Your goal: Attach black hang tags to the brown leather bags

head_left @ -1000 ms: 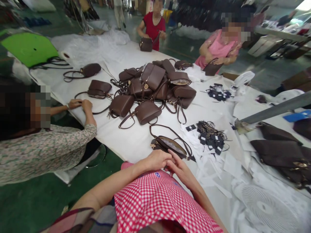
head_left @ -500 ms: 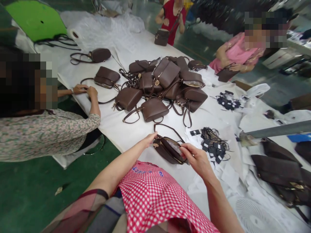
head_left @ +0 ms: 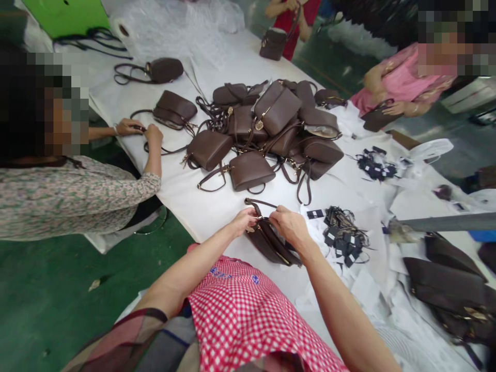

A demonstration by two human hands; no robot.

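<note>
A small brown shoulder bag (head_left: pixel 271 247) lies on the white table (head_left: pixel 201 209) right in front of me, its strap looping away from it. My left hand (head_left: pixel 244 221) pinches the bag's left top corner near the strap ring. My right hand (head_left: pixel 289 226) is closed over the bag's top edge beside it. The two hands are almost touching above the bag. A heap of black hang tags (head_left: pixel 343 235) with cords lies just to the right of my right hand.
A pile of several matching brown bags (head_left: pixel 267 129) fills the table's middle. A person in a floral sleeve (head_left: pixel 77 199) works at the left edge, two more people at the far side. Dark brown bags (head_left: pixel 445 284) and white paper lie at the right. A green floor runs along the left.
My hands rose from my lap to the bag. The right hand moved from the bag's right end to its top, close to the left hand. The view tilted down.
</note>
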